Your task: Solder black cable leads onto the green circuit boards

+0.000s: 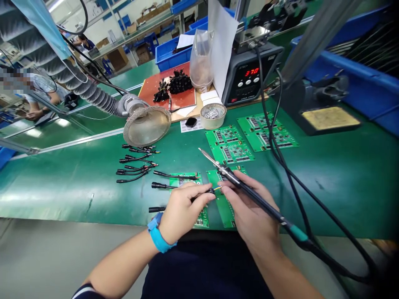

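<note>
While the green table (59, 199) carries many things, far to the left of the front circuit board (222, 209) lies a loose group of black cables (135, 164) with plugs, and behind them a metal fume hood (147, 126). Just left of this board, the left hand (182, 211) is closed around one black cable (162, 185) near its end, where a short yellow wire shows. This cable is light and soft, so it is better taken at the thick sheath. Over the board, the right hand (249, 216) grips a soldering iron (232, 176) like a pen; the stiff iron should be held only at its handle. The thin, rigid board is best taken by the edges. Behind it, a soldering station (252, 77) shows 370.
</note>
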The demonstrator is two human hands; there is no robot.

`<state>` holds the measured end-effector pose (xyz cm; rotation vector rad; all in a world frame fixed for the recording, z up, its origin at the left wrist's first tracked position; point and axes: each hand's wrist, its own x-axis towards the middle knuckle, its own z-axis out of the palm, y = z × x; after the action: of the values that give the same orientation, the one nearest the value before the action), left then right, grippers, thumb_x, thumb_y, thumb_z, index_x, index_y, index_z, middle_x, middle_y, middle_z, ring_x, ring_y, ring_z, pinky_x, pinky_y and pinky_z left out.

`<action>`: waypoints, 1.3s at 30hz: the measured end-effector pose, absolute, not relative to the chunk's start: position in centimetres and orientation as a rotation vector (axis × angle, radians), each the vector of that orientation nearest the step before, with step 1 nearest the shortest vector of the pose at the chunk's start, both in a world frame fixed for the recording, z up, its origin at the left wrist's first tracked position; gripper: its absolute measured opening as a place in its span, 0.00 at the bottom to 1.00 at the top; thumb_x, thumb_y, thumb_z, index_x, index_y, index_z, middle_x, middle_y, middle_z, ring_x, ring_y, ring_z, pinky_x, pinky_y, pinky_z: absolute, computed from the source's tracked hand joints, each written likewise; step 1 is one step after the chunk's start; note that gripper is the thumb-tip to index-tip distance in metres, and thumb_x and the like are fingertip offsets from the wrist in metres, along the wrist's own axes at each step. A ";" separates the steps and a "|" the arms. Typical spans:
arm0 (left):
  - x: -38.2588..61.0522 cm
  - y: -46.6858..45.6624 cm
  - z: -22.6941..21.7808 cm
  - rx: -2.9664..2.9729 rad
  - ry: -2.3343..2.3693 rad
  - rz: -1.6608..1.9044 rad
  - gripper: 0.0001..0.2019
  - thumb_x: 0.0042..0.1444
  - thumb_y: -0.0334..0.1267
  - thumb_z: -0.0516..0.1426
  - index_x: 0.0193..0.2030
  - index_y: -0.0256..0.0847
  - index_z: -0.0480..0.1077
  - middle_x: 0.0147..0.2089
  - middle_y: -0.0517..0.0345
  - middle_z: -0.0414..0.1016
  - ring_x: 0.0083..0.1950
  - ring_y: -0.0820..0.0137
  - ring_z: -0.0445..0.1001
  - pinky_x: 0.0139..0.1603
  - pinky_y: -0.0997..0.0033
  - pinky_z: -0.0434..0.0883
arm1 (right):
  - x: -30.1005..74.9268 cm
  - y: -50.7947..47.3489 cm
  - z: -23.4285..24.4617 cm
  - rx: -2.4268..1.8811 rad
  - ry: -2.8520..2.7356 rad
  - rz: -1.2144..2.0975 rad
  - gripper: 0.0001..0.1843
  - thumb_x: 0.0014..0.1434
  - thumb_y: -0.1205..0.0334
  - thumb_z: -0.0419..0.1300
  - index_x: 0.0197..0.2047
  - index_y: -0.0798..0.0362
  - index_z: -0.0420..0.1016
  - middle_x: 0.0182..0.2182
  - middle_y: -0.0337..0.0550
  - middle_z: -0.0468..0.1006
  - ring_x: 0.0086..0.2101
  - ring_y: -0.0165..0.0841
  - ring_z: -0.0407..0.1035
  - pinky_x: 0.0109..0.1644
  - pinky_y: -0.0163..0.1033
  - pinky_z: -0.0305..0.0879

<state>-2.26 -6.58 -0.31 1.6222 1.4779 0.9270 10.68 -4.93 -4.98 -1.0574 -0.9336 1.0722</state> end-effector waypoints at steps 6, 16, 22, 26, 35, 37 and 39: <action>-2.6 -6.3 -0.5 1.542 1.395 0.971 0.10 0.57 0.37 0.54 0.44 0.38 0.70 0.30 0.59 0.75 0.30 0.74 0.73 0.31 0.77 0.70 | 11.1 -4.4 -5.3 -0.914 -0.972 1.189 0.22 0.49 0.68 0.62 0.48 0.46 0.66 0.33 0.36 0.75 0.35 0.26 0.71 0.41 0.32 0.71; -2.2 -7.3 -0.6 2.365 1.691 0.913 0.14 0.60 0.30 0.49 0.51 0.33 0.67 0.31 0.50 0.70 0.34 0.68 0.68 0.34 0.67 0.69 | 10.9 -4.8 -2.4 -1.134 -1.438 0.640 0.18 0.48 0.66 0.62 0.45 0.47 0.70 0.38 0.38 0.74 0.35 0.27 0.70 0.42 0.34 0.70; -0.8 -6.5 1.0 1.175 1.518 1.139 0.09 0.53 0.38 0.56 0.36 0.34 0.72 0.22 0.60 0.68 0.20 0.77 0.66 0.22 0.78 0.66 | 9.0 -5.1 -2.5 -1.273 -1.083 0.709 0.17 0.45 0.61 0.64 0.40 0.53 0.70 0.34 0.43 0.75 0.35 0.34 0.71 0.40 0.42 0.71; -0.5 -6.4 1.2 0.862 1.458 1.143 0.11 0.51 0.39 0.57 0.36 0.31 0.71 0.19 0.62 0.67 0.16 0.80 0.61 0.16 0.81 0.62 | 8.1 -5.5 -3.0 -1.251 -0.976 0.677 0.17 0.43 0.61 0.65 0.38 0.55 0.70 0.33 0.45 0.75 0.33 0.35 0.72 0.39 0.44 0.71; -4.5 -10.5 -3.6 1.893 1.550 0.697 0.09 0.57 0.35 0.53 0.43 0.41 0.71 0.36 0.54 0.74 0.37 0.69 0.72 0.39 0.70 0.70 | 13.9 -6.2 -5.4 -1.345 -1.131 0.852 0.17 0.48 0.61 0.61 0.43 0.53 0.70 0.26 0.43 0.76 0.25 0.33 0.71 0.29 0.38 0.72; -5.0 -10.0 -4.1 1.968 1.581 0.727 0.10 0.58 0.35 0.52 0.44 0.40 0.70 0.36 0.54 0.73 0.37 0.69 0.72 0.39 0.70 0.70 | 14.7 -6.5 -6.5 -1.363 -1.158 0.843 0.16 0.49 0.60 0.60 0.42 0.54 0.70 0.25 0.43 0.75 0.23 0.32 0.70 0.26 0.37 0.70; -5.1 -9.2 -4.0 1.997 1.608 0.763 0.09 0.58 0.36 0.52 0.44 0.39 0.69 0.35 0.55 0.73 0.37 0.70 0.71 0.39 0.70 0.70 | 15.1 -6.8 -7.4 -1.383 -1.171 0.776 0.13 0.49 0.59 0.60 0.38 0.55 0.71 0.23 0.42 0.74 0.21 0.32 0.69 0.24 0.38 0.69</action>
<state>-5.11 -9.20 -4.04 1.9965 1.6078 0.7629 15.08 -6.81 -7.42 -1.3827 -1.1714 0.7760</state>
